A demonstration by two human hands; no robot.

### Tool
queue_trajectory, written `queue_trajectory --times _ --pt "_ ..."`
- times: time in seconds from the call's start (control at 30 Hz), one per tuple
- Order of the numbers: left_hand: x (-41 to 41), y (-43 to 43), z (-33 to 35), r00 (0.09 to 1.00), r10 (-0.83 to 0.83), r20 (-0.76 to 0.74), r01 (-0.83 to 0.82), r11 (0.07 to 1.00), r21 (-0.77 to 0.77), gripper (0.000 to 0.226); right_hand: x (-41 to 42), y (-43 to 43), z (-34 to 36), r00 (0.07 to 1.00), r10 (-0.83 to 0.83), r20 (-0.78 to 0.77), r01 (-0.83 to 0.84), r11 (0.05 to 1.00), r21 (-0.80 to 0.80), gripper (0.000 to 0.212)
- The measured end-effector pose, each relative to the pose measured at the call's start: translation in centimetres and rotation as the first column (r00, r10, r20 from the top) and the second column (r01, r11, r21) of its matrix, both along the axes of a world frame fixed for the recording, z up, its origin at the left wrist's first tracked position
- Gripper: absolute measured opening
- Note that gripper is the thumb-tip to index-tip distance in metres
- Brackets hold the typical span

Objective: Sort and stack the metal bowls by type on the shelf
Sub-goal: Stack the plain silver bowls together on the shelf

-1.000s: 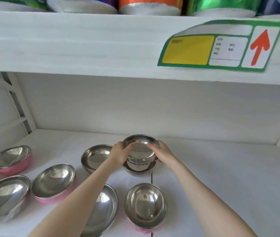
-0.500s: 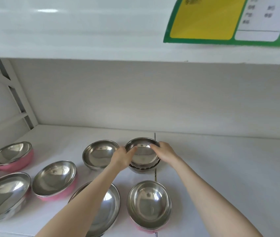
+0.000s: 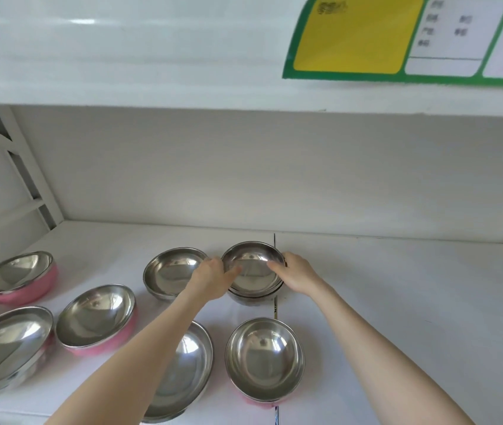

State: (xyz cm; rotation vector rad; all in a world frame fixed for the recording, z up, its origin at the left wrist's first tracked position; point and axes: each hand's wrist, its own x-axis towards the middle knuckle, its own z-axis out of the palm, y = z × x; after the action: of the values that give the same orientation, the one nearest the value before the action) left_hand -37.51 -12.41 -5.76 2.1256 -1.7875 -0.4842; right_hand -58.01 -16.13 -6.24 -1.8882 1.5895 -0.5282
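A small plain steel bowl sits nested in another steel bowl at the middle of the white shelf. My left hand grips its left rim, thumb inside the bowl. My right hand grips the right rim, fingers over the edge. Another plain steel bowl stands just left of the stack, partly behind my left hand.
Pink-sided bowls stand at the left, left of centre and at the front. Two wide steel bowls lie at the front left and under my left forearm. The upper shelf carries a green and yellow label.
The top bowl has gone down from above the lower bowl into it, both hands still on its rim. The camera has tilted down and moved closer.
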Motion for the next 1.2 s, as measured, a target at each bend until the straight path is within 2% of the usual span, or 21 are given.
queue_trajectory --times 0.13,0.23,0.33,0.43,0.6,0.83,1.2 --pt "0.4 1.7 0.5 0.983 -0.057 0.174 0.066 0.997 -0.049 0.059 -0.7 1.8 0.8 0.981 -0.035 -0.19 0.016 0.995 -0.102 0.053" --pt "0.9 3.5 1.0 0.929 -0.097 0.358 0.14 0.986 -0.095 0.058 -1.0 3.9 1.9 0.925 -0.069 -0.375 -0.026 0.97 -0.242 0.064" --pt "1.5 5.7 1.7 0.84 -0.096 0.533 0.206 0.967 -0.151 0.059 -1.1 6.1 2.9 0.889 -0.107 -0.446 -0.066 0.932 -0.356 0.066" --pt "2.4 7.8 2.3 0.774 -0.085 0.627 0.273 0.939 -0.211 0.063 -0.7 8.4 3.6 0.869 -0.134 -0.477 -0.098 0.897 -0.432 0.069" --pt "5.0 11.7 3.7 0.754 -0.087 0.651 0.346 0.895 -0.281 0.064 1.6 12.4 4.6 0.871 -0.156 -0.465 -0.119 0.853 -0.508 0.075" --pt "10.8 18.5 5.4 0.724 -0.092 0.683 0.384 0.877 -0.289 0.069 7.5 18.8 5.2 0.88 -0.188 -0.436 -0.116 0.806 -0.581 0.075" --pt "18.8 23.8 6.3 0.739 -0.066 0.671 0.374 0.868 -0.326 0.063 16.6 23.6 5.2 0.901 -0.15 -0.408 -0.12 0.816 -0.566 0.076"
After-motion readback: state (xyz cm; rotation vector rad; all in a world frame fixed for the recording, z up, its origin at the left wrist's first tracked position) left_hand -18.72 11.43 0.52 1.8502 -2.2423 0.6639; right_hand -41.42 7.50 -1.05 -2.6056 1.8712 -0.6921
